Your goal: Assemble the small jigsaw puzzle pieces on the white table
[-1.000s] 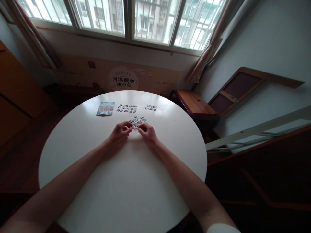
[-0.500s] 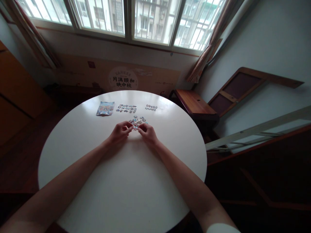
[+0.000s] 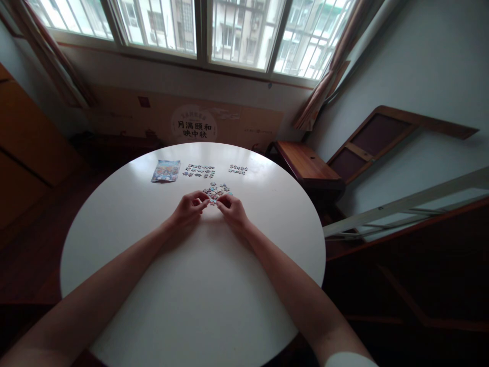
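Observation:
My left hand and my right hand rest on a round white table, fingertips almost meeting. Both are curled in a pinch at the near edge of a small cluster of jigsaw pieces. Each pinch seems to hold a small puzzle piece, though the pieces are tiny. Farther back lie two more groups of loose pieces, one in the middle and one to the right. A colourful picture card lies at the back left.
Behind the table runs a wall with a cardboard panel bearing printed characters under a barred window. A wooden side table stands to the right, with framed boards leaning on the wall. A wooden cabinet is at the left.

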The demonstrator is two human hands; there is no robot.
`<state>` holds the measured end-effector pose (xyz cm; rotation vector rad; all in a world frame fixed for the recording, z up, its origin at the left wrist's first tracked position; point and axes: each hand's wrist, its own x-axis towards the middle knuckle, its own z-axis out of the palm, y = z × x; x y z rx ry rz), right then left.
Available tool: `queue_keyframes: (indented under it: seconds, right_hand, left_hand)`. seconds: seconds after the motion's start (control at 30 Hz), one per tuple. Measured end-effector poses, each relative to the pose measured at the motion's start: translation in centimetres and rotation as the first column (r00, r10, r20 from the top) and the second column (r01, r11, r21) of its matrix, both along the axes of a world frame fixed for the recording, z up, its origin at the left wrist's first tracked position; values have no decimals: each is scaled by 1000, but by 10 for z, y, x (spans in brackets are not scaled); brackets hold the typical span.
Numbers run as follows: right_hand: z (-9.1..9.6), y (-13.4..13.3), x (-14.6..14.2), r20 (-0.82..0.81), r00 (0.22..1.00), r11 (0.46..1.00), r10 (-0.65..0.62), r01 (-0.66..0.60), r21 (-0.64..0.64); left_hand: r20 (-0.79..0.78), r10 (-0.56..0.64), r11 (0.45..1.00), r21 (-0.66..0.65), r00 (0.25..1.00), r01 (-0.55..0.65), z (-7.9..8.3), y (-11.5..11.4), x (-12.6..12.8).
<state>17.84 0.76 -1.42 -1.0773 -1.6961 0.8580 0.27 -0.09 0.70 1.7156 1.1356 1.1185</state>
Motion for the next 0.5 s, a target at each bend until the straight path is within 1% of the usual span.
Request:
queue_keyframes:
  seconds: [0.5]
  right_hand:
    - [-1, 0, 0, 13, 1000, 1000, -3, 3, -1]
  left_hand:
    - [1, -2, 1000, 5, 1000, 2, -2, 2, -1]
